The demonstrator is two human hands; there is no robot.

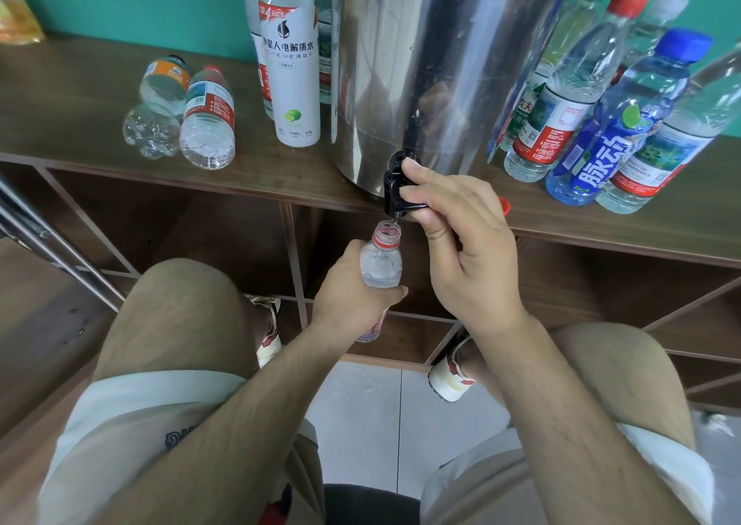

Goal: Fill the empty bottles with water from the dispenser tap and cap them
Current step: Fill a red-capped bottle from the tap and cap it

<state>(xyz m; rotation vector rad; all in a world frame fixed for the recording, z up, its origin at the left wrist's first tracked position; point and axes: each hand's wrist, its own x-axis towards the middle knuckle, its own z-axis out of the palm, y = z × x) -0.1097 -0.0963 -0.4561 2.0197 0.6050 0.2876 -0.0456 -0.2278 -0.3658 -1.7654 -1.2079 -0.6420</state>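
My left hand [353, 284] grips the bottle [381, 262], uncapped, below the shelf [260, 174] front edge, mouth under the tap [397, 188] my right hand [461, 236] pinches; best keep it centred and release before overflow.

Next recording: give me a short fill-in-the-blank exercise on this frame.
The right hand grips the tap, which is coloured ____. The left hand holds an uncapped bottle under it; the loose cap on the shelf is ____. Left of the dispenser, two clear bottles lie on their ____.
Missing: black; red; sides.
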